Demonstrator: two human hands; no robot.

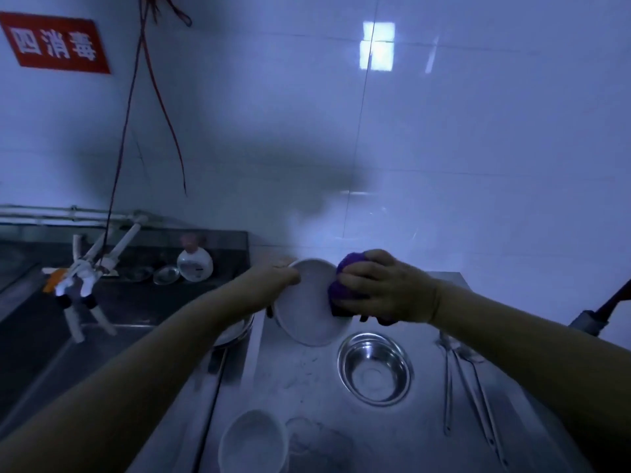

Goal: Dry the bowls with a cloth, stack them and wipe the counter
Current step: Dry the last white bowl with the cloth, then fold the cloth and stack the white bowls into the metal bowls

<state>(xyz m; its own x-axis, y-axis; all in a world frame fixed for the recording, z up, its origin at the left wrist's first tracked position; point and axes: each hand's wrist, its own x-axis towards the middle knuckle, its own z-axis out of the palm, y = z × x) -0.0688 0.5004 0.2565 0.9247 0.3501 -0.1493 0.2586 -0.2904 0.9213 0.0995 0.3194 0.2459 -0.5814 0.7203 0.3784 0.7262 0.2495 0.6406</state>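
Held tilted above the dull steel counter (426,431): a smooth round white bowl (307,302), rim pinched by the left hand (278,276), the right hand (382,288) clutching a bunched, fuzzy purple cloth (343,285) pressed to its inside. Just below, upright on the counter, a shiny round steel bowl (374,368); nearer, a white bowl (254,442). Right of the steel bowl, long thin metal utensils (467,380), laid flat.

Purple cloth (345,288), white bowl (309,307), shiny steel bowl (375,368), red sign (56,42) (white characters), white wall tiles (478,148)
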